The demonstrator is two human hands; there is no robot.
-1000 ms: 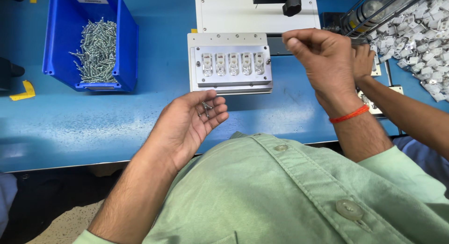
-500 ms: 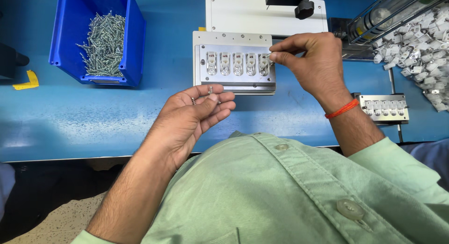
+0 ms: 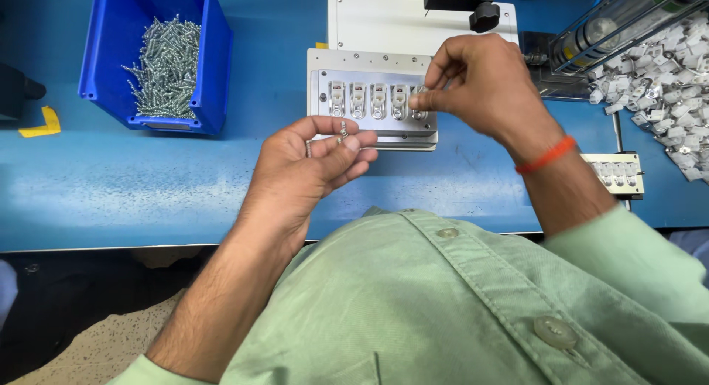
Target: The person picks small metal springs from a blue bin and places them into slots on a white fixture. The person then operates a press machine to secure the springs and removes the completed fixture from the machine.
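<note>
Closest to me I see my green shirt (image 3: 458,304), and past it the front edge of the blue table (image 3: 148,200). My left hand (image 3: 310,163) is palm up just over that table, fingers curled loosely, and it cups a few small silver screws (image 3: 343,132) near the fingertips. Left of this hand the blue table is bare, so there is wide room there all the way to the front edge. A little farther back lies the grey metal plate (image 3: 369,67), flat on the table, with a row of small slots and a small silver and white part (image 3: 357,99) in each one I can see. My right hand (image 3: 480,90), with an orange band (image 3: 546,155) at the wrist, is over the right end of that row, thumb and finger pinched tight together at the last slot; what they pinch is too small for me to tell. To the right, near the table's side, sits a second small plate (image 3: 617,172) with white parts in it. Farther left stands a blue bin (image 3: 214,60) with a heap of silver screws (image 3: 168,56) inside, well apart from both hands. A little yellow piece (image 3: 46,123) lies near the left edge. At the far right there is a big pile of white plastic parts (image 3: 676,75), and behind the grey plate a white base (image 3: 384,23) with a black knob (image 3: 484,16).
</note>
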